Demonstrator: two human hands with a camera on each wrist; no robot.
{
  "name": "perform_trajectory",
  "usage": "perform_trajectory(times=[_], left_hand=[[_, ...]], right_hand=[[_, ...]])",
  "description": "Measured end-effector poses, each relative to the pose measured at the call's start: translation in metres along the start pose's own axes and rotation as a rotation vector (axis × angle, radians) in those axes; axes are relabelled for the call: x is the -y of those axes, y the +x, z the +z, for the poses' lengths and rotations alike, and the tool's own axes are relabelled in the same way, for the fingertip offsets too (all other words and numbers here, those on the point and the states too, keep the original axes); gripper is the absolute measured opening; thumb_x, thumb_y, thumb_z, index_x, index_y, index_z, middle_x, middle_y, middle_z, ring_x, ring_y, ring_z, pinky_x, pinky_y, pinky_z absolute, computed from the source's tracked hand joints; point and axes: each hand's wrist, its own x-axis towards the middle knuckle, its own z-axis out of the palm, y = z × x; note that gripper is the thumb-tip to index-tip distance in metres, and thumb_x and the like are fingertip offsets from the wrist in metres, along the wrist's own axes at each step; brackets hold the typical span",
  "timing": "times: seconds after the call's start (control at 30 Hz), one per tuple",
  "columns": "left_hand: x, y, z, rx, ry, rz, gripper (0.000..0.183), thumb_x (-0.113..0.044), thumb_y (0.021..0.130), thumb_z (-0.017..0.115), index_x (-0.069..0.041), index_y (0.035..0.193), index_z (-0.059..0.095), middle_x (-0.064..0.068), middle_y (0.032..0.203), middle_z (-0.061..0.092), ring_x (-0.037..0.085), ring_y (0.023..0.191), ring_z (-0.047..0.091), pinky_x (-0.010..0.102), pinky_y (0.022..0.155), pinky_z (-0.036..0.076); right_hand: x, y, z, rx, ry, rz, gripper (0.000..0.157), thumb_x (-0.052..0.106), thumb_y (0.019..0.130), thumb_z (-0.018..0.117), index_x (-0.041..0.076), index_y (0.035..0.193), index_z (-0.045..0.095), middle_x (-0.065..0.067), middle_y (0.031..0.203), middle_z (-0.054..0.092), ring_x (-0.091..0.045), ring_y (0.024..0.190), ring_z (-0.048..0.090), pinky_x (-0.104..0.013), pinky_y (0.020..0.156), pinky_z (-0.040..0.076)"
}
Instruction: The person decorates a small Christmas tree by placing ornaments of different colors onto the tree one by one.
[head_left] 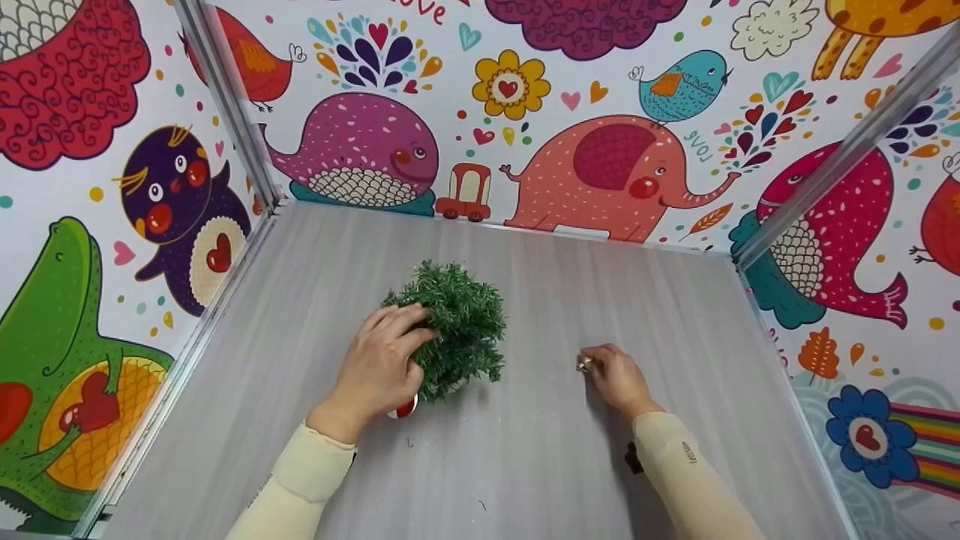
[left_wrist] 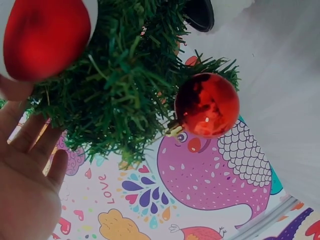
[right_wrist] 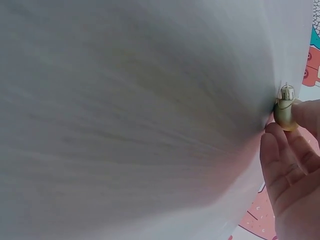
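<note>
A small artificial Christmas tree [head_left: 461, 322] with green tinsel-like needles stands left of the table's middle. My left hand [head_left: 379, 367] holds it from the left, fingertips in among the branches. On the tree, a shiny red bauble [left_wrist: 207, 105] with a gold cap shows in the left wrist view. A red ornament with a white edge [left_wrist: 47, 37] sits close to the left hand. My right hand [head_left: 619, 379] pinches a small gold bauble [right_wrist: 286, 112] between thumb and fingers, its cap upward in the right wrist view. That hand is low over the table, right of the tree.
The table [head_left: 540, 465] has a pale wood-grain top with small dark bits [head_left: 482, 505] near the front. Walls printed with cartoon animals [head_left: 600, 180] stand at the back and both sides, with metal rails [head_left: 225, 112] at the corners.
</note>
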Motion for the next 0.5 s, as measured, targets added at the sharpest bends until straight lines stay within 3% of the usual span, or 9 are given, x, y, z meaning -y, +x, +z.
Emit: perform_trajectory(times=[0.2,0.5], left_hand=[[-0.001,0.001,0.001,-0.009,0.018,0.021,0.038,-0.002,0.067,0.058,-0.009,0.100,0.074,0.013,0.125,0.065,0.030,0.121,0.057,0.044,0.109,0.036],[-0.003,0.001,0.000,0.008,0.038,0.011,0.039,-0.001,0.066,0.057,-0.007,0.101,0.074,0.013,0.125,0.064,0.030,0.122,0.056,0.042,0.110,0.034]], right_hand=[[0.002,0.001,-0.001,0.018,0.012,0.024,0.021,0.002,0.091,0.068,0.005,0.111,0.073,-0.008,0.105,0.066,-0.025,0.093,0.066,-0.045,0.083,0.054],[0.019,0.002,-0.005,0.004,0.076,-0.032,0.021,0.002,0.089,0.071,0.004,0.111,0.072,-0.007,0.102,0.066,-0.021,0.088,0.066,-0.039,0.077,0.056]])
